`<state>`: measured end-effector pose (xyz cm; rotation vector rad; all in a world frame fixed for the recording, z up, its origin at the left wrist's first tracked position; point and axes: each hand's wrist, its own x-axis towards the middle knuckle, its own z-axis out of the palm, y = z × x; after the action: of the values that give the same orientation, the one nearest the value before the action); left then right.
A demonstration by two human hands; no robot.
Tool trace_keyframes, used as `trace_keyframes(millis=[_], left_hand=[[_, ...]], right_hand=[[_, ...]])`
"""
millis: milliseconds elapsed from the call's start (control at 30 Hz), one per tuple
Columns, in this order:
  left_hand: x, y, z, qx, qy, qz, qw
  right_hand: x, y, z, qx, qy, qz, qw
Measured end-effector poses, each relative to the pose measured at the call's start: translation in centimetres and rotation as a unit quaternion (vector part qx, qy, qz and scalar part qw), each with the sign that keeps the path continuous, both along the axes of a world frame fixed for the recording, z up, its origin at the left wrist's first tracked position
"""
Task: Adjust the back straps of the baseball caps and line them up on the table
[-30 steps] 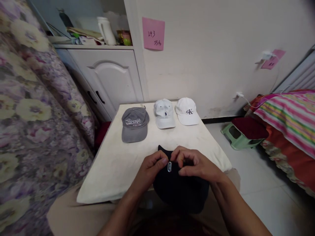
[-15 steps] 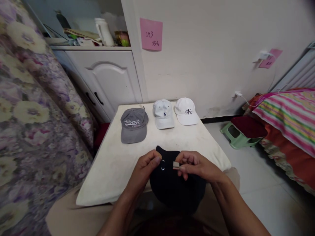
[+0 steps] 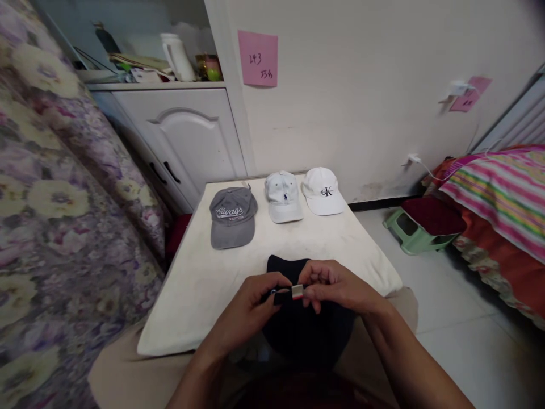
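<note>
A dark navy or black cap point(image 3: 309, 335) lies at the near edge of the table, its brim end pointing away from me. My left hand point(image 3: 255, 298) pinches the cap's dark back strap. In my right hand point(image 3: 334, 287), thumb and fingers hold the small metal buckle point(image 3: 297, 291), which shows a bit of red along its lower edge. Strap and buckle meet between the two hands; whether the strap's end is inside the buckle I cannot tell. The fingertips partly hide both.
On the cream-covered table point(image 3: 187, 307) stand a grey cap point(image 3: 233, 218), a pale blue cap point(image 3: 284, 197) and a white cap point(image 3: 323, 192). A floral curtain point(image 3: 63, 227) hangs at left. To the right are a green stool point(image 3: 409, 241) and a bed point(image 3: 506, 199).
My left hand has moved right with the strap, closing the gap to the buckle. The buckle has shifted slightly left and its red edge now shows.
</note>
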<state>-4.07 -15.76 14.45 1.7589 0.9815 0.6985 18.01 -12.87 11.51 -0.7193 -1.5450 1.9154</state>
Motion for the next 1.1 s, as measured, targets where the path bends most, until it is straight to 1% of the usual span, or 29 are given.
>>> trace_keyframes(millis=[100,167,200,233,267,300,333,367,400,433,467,500,567,633,667,767,900,967,1033,1100], left_hand=[[0.0,0.1,-0.7,-0.05,-0.02,-0.009,0.999],[0.1,0.2,-1.3,-0.066,-0.036,0.012,0.997],[0.3,0.2,-1.6,-0.071,-0.045,0.03,0.996],[0.4,0.2,-1.8,-0.074,-0.052,0.051,0.995],[0.7,0.1,-1.9,-0.076,-0.056,0.071,0.993],[1.0,0.1,-1.9,-0.074,-0.057,0.09,0.992],[1.3,0.0,-1.9,-0.067,-0.055,0.105,0.991],[1.7,-0.1,-1.8,-0.056,-0.051,0.116,0.99],[2.1,-0.2,-1.7,-0.04,-0.045,0.125,0.99],[2.5,-0.3,-1.5,-0.023,-0.039,0.131,0.99],[2.9,-0.4,-1.4,-0.005,-0.034,0.134,0.99],[3.2,-0.4,-1.3,0.012,-0.03,0.136,0.99],[3.7,-0.6,-1.3,0.035,-0.019,0.139,0.99],[3.8,-0.7,-1.3,0.039,-0.009,0.139,0.989],[3.8,-0.7,-1.3,0.034,-0.008,0.14,0.989],[3.4,-0.7,-1.6,-0.003,-0.03,0.146,0.989],[2.7,-0.4,-2.0,-0.079,-0.082,0.149,0.982],[2.6,-0.2,-2.0,-0.11,-0.099,0.132,0.98],[2.5,-0.1,-1.9,-0.131,-0.099,0.11,0.98],[2.5,0.1,-1.7,-0.139,-0.088,0.104,0.981]], right_hand=[[-0.2,0.0,-0.3,0.004,-0.01,-0.01,1.0],[-0.2,0.0,-0.2,0.016,-0.024,-0.021,0.999],[-0.2,-0.1,0.0,0.038,-0.036,-0.038,0.998],[-0.2,-0.3,0.3,0.079,-0.056,-0.069,0.993],[-0.2,-0.6,0.6,0.135,-0.079,-0.117,0.981],[-0.2,-0.9,1.0,0.201,-0.104,-0.176,0.958],[-0.3,-1.3,1.3,0.267,-0.126,-0.234,0.926],[-0.4,-1.7,1.6,0.316,-0.141,-0.274,0.897],[-0.6,-2.1,1.7,0.347,-0.152,-0.29,0.879],[-0.8,-2.5,1.8,0.363,-0.16,-0.286,0.872],[-1.1,-2.8,1.8,0.37,-0.171,-0.271,0.872],[-1.5,-3.0,1.6,0.376,-0.186,-0.261,0.87],[-2.2,-3.3,1.3,0.387,-0.211,-0.263,0.858],[-2.6,-3.3,1.0,0.394,-0.21,-0.281,0.849],[-2.7,-3.2,0.9,0.393,-0.198,-0.288,0.851],[-2.4,-3.1,1.0,0.36,-0.147,-0.3,0.871],[-1.5,-2.8,1.4,0.257,-0.103,-0.355,0.893],[-1.3,-2.7,1.5,0.22,-0.089,-0.346,0.908],[-1.3,-2.7,1.5,0.205,-0.074,-0.321,0.922],[-1.4,-2.8,1.5,0.198,-0.062,-0.307,0.929]])
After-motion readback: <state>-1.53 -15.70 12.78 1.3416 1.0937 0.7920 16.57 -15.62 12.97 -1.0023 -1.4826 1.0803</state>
